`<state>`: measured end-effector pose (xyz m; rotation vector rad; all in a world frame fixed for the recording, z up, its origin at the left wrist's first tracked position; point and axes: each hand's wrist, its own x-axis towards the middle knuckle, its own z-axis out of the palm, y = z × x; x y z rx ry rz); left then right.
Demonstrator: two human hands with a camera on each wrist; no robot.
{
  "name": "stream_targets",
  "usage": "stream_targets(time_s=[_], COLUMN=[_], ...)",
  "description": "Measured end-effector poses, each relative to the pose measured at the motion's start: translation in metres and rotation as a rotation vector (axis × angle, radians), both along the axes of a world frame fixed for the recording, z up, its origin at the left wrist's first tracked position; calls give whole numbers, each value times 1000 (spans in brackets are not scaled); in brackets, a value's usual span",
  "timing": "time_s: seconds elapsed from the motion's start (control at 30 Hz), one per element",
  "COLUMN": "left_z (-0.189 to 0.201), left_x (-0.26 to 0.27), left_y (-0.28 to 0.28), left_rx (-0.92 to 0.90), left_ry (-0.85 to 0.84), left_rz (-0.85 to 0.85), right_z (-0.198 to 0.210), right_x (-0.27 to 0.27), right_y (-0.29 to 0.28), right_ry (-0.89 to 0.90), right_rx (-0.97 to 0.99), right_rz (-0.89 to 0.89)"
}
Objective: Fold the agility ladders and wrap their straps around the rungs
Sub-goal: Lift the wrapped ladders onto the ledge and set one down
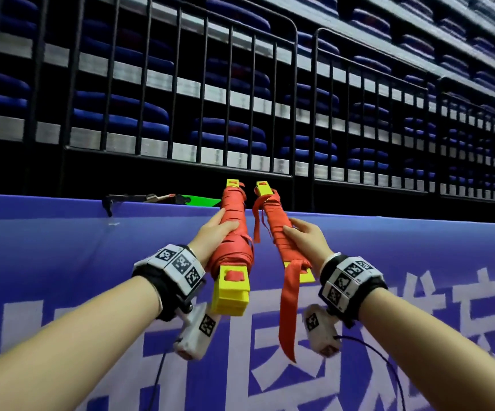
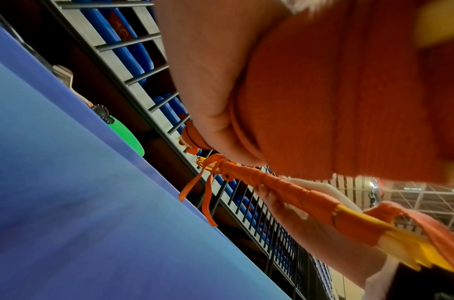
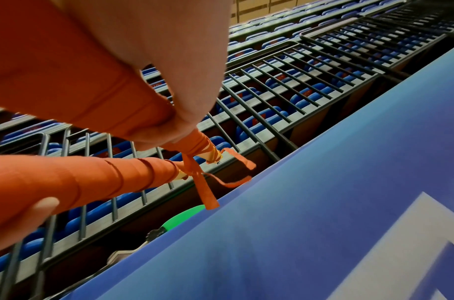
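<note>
Two folded agility ladders are held up side by side in front of me, each a stack of yellow rungs bound with red-orange strap. My left hand [image 1: 215, 232] grips the thicker left bundle [image 1: 234, 232] around its middle; its yellow rung ends [image 1: 231, 295] stick out below. My right hand [image 1: 302, 235] grips the thinner right bundle [image 1: 278, 226]. A loose strap tail [image 1: 289, 310] hangs from its near end, and shorter tails [image 1: 258, 221] dangle at its far end. The left wrist view shows the right bundle [image 2: 280, 184] with the knotted tails [image 2: 208, 190]; the right wrist view shows both wrapped bundles [image 3: 74, 178].
A blue banner wall [image 1: 92, 262] with white characters stands just beyond the bundles. On its top edge lie a green object [image 1: 201, 200] and a dark tool [image 1: 127, 200]. Behind rise black metal railings [image 1: 240, 99] and rows of blue seats [image 1: 121, 114].
</note>
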<state>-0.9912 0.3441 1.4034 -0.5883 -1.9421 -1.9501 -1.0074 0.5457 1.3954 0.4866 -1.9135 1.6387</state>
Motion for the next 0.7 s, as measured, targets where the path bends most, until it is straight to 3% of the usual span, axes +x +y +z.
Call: stream_targets(time_s=[0.33, 0.6, 0.7], left_z=[25, 40, 50], left_x=[-191, -308, -347], left_y=[41, 53, 55], left_rx=[16, 137, 143], left_ry=[-13, 1, 7], left_rz=[39, -83, -71], right_z=[50, 73, 80], right_x=[-213, -319, -361], right_y=[35, 35, 39], right_ry=[-46, -47, -38], right_rx=[-25, -3, -5], right_rz=[33, 8, 112])
